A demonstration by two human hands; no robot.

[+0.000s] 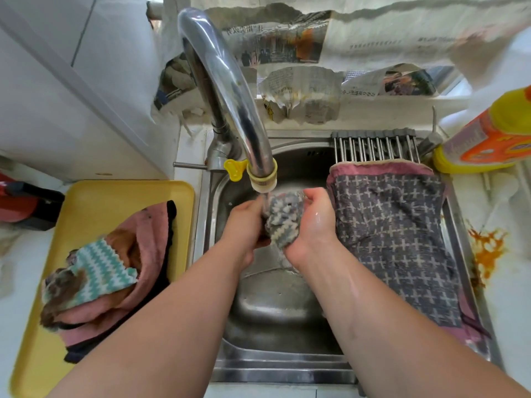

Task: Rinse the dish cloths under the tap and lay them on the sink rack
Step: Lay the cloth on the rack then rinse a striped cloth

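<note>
Under the chrome tap (230,90), water runs onto a bunched grey-and-white zigzag cloth (283,219). My left hand (247,225) grips its left side and my right hand (313,222) grips its right side, both over the steel sink (273,305). A dark cloth with a white cross pattern and pink edging (396,239) lies spread over the sink rack (376,147) on the right. On the yellow tray (120,202) to the left sits a pile: a teal zigzag cloth (100,274) on a pink cloth (149,254).
A yellow and orange detergent bottle (488,136) lies on the counter at the right. Newspaper sheets (301,90) hang behind the sink. A white cabinet (71,90) stands at the left. An orange stain (485,251) marks the right counter.
</note>
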